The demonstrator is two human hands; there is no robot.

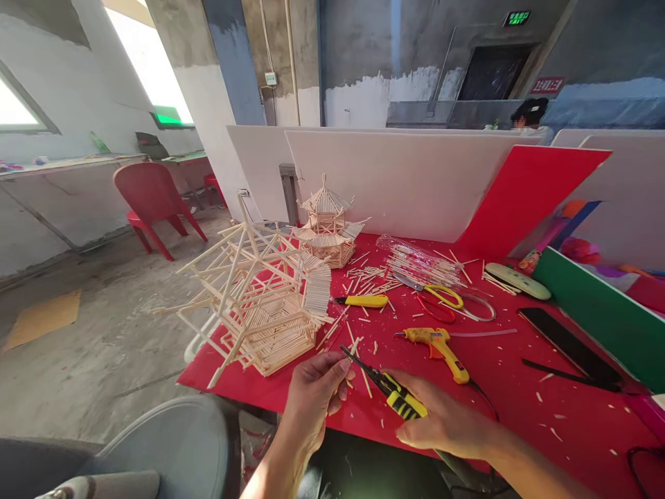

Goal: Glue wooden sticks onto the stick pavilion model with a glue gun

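My right hand (444, 419) is wrapped round the yellow-and-black handles of long-nose pliers (383, 382), whose slim dark jaws point up and left. The jaw tips reach my left hand (316, 389), which is closed with thumb and fingertips pinched together. Whatever sits in that pinch is too small and covered to make out. Just beyond the left hand stands a large open pavilion frame (270, 326) built from thin wooden sticks. Loose stick pieces (364, 374) lie by the plier tips. A yellow glue gun (433, 346) rests to the right, its cord trailing toward me.
On the red tabletop (499, 416) lie a yellow cutter (366, 301), scissors (441, 294), a bag of sticks (423, 262) and a black phone (566, 346). Behind stands a smaller finished-looking stick pavilion (327, 225). White boards (405, 187) wall the back; a grey stool (166, 443) is left.
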